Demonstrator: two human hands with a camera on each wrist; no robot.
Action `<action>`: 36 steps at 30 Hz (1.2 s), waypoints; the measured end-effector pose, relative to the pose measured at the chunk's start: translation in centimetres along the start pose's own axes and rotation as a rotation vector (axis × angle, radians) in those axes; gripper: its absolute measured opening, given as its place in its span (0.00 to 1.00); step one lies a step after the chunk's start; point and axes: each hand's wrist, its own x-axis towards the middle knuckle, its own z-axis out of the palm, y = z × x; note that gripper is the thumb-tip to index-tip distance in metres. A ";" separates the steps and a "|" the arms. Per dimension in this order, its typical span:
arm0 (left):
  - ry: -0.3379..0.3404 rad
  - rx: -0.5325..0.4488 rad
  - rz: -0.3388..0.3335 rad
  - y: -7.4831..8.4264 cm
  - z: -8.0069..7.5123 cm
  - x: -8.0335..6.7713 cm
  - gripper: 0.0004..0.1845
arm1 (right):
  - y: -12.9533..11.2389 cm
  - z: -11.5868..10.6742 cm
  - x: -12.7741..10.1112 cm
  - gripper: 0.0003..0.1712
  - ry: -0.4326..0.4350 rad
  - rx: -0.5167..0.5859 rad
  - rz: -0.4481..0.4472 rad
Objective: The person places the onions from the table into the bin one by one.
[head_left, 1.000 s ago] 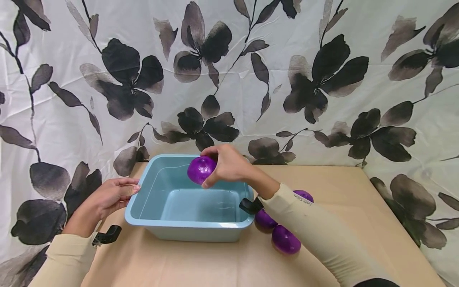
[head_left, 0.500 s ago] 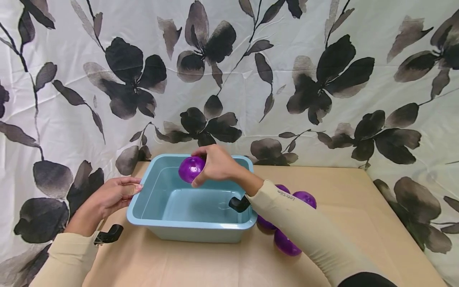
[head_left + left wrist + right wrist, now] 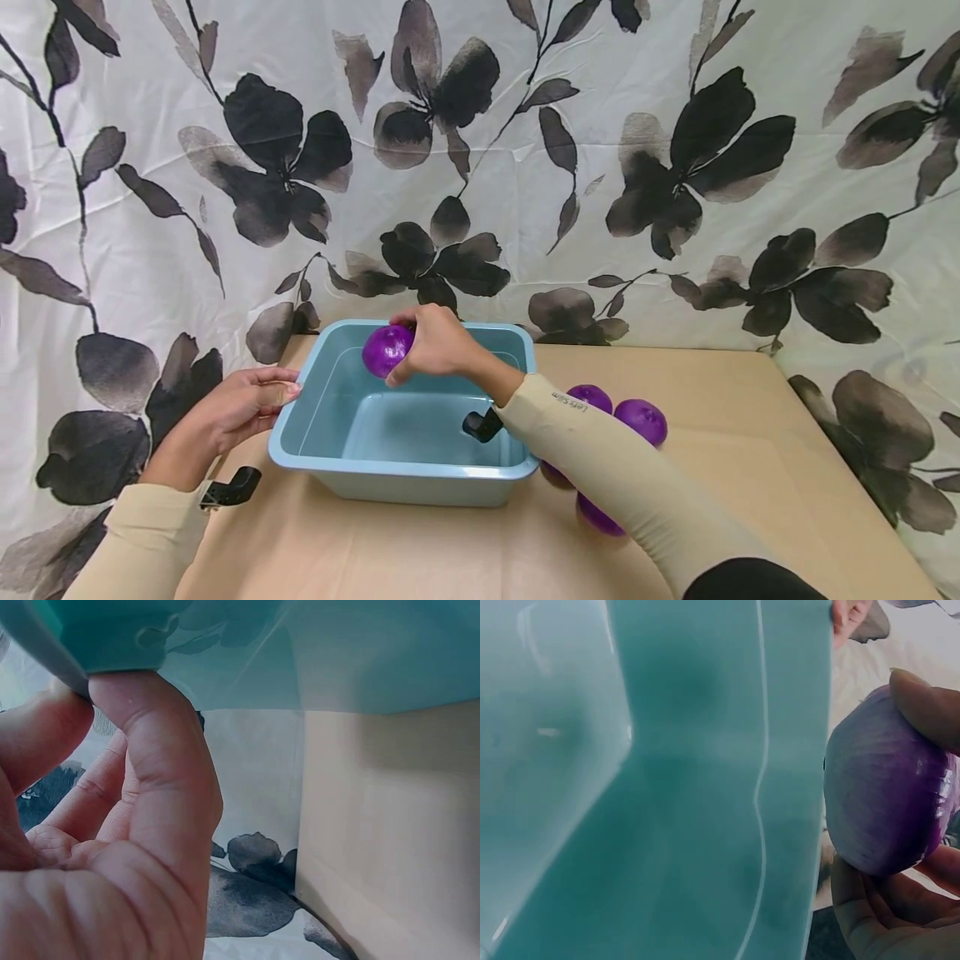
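Observation:
In the head view my right hand (image 3: 438, 343) grips a purple red onion (image 3: 387, 350) above the back left part of a light blue plastic tub (image 3: 420, 425). Seen from the right wrist, thumb and fingers clasp the glossy onion (image 3: 889, 784) from both sides, near the tub's rim. My left hand (image 3: 243, 408) pinches the tub's left rim. The left wrist view shows its thumb and a bent finger meeting on that rim (image 3: 64, 664). No onion shows on the visible part of the tub's floor.
Several more red onions (image 3: 641, 421) sit on the tan table (image 3: 720, 475) right of the tub, some partly hidden by my right sleeve (image 3: 607, 450). White fabric (image 3: 570, 50) with dark flowers hangs behind the table and along its sides.
My right hand has carried the onion leftward over the tub. The left hand keeps its hold on the rim. More of the onions on the table show behind the right sleeve.

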 end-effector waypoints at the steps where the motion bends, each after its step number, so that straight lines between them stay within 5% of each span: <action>1: 0.000 0.000 0.001 0.0 0.0 0.0 0.13 | 0.0 0.2 0.1 0.46 0.001 0.000 0.004; 26: 0.014 0.008 0.005 0.1 0.0 -0.3 0.13 | 0.1 4.0 3.0 0.45 -0.077 -0.123 -0.042; 36: 0.012 0.002 0.004 0.1 0.1 -0.2 0.16 | 0.3 5.6 3.5 0.50 -0.104 -0.160 0.049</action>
